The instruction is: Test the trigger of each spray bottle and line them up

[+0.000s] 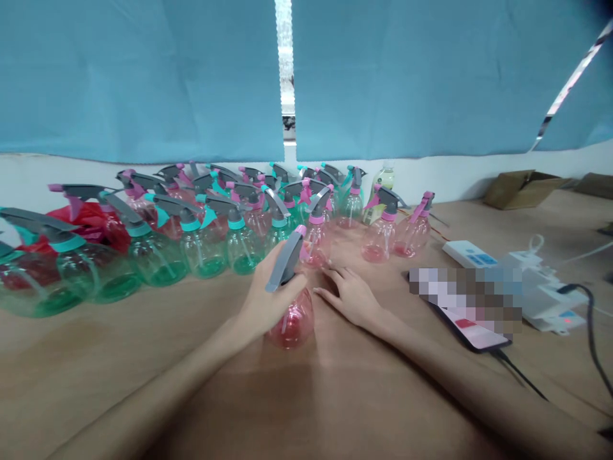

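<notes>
Left hand [278,287]: closed around the neck of a pink spray bottle [290,322], gray trigger head uppermost. Right hand [352,295]: empty, fingers slightly spread, just right of that bottle. Green-tinted bottles [204,252] stand beyond and left of the left hand; a phone [467,316] lies right of the right hand.

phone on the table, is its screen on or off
On: the phone is lit up, pale with a red patch.

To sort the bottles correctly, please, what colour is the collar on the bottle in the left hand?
Pink, partly hidden by the left hand; head view.
</notes>
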`<action>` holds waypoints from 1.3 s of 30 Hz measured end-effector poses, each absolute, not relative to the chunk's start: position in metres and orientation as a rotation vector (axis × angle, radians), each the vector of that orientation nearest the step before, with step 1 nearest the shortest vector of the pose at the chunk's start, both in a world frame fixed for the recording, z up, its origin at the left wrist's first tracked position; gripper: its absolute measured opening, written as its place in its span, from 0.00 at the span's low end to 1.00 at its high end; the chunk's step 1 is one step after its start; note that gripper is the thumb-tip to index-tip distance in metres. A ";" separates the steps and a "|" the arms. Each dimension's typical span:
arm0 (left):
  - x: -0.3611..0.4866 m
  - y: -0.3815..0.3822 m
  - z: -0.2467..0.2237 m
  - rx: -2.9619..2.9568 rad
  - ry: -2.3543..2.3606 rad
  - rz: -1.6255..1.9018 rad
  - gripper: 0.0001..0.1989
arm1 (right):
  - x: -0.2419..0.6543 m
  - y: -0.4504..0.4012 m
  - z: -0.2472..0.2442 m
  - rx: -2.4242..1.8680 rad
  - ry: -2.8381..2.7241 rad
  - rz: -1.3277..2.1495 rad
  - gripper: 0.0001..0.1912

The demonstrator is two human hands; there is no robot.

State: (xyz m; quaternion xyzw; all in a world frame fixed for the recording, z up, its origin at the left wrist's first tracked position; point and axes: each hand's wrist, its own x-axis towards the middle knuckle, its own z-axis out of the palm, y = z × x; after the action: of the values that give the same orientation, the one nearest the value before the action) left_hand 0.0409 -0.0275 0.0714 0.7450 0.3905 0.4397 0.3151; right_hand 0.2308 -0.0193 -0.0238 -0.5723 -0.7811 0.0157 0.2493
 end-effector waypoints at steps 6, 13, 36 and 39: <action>0.041 -0.028 0.073 1.958 1.009 1.151 0.23 | 0.233 -0.019 -0.027 -1.527 -2.143 0.032 0.24; 0.038 -0.025 0.072 2.006 1.007 1.155 0.10 | 0.235 -0.020 -0.031 -1.493 -2.140 0.041 0.23; 0.034 -0.026 0.072 2.004 1.047 1.125 0.05 | 0.238 -0.020 -0.036 -1.471 -2.167 0.041 0.23; 0.035 -0.028 0.070 1.994 1.086 1.141 0.07 | 0.239 -0.020 -0.035 -1.474 -2.176 0.031 0.24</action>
State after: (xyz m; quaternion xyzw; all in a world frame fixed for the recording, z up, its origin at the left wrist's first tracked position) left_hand 0.0350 -0.0284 0.0703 0.7496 0.4084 0.4289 0.2955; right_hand 0.2386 -0.0201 -0.0353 -0.5423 -0.8008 0.0114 0.2539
